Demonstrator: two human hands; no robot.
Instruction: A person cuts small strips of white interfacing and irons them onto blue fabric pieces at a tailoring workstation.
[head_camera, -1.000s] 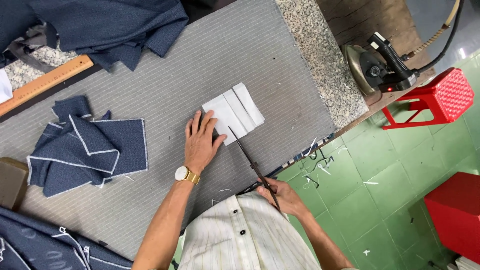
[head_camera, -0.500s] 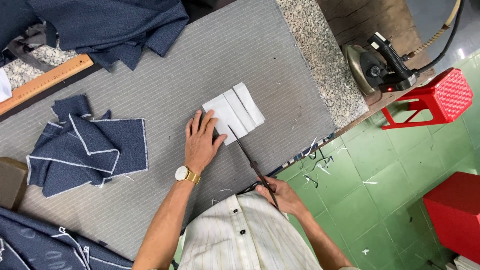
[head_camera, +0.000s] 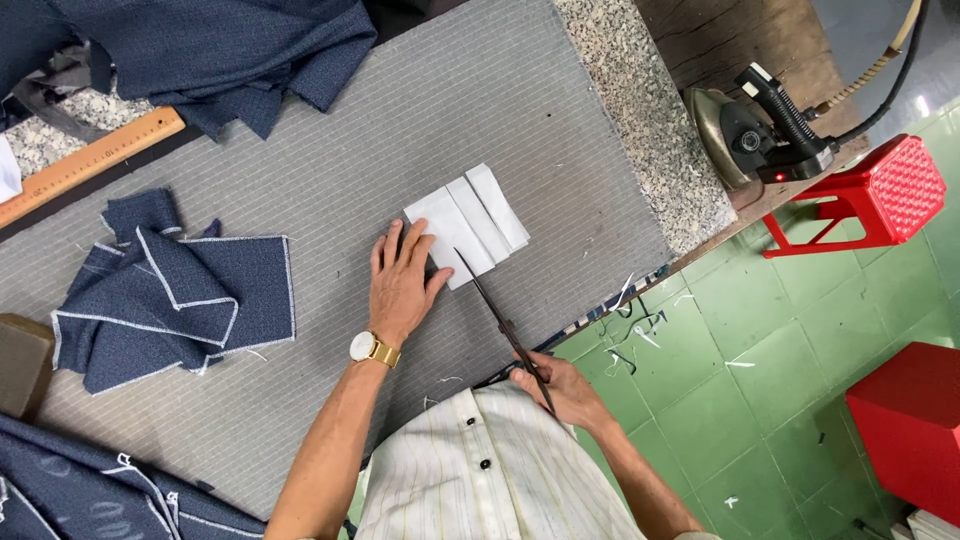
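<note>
While the white pieces (head_camera: 468, 222) are kept flat on the grey striped cloth (head_camera: 420, 110), they are pressed by the left hand (head_camera: 402, 285), whose fingers are spread out and released, not clenched; the fingertips lie on the near left corner of the pieces. Three overlapping white rectangles are seen, fanned a little, just beyond the fingertips. A pair of dark scissors (head_camera: 500, 322) is grasped by the right hand (head_camera: 560, 390), the fingers being closed through the handles near the table edge. The blades are pointed away from this hand, and their tip is placed at the near edge of the white pieces, just beside the thumb of the left hand. Whether the blades are parted cannot be told.

A gold watch (head_camera: 364, 347) is worn on the left wrist. Well to the outer side of the left hand's fingers, folded navy pieces with white stitched edges (head_camera: 170, 300) are piled. Far beyond the fingers, a wooden ruler (head_camera: 90, 165) and more navy fabric (head_camera: 200, 50) are laid. Beyond the right hand, an iron (head_camera: 750, 135) is set on the bench end, with a red stool (head_camera: 880, 190) beside it.
</note>
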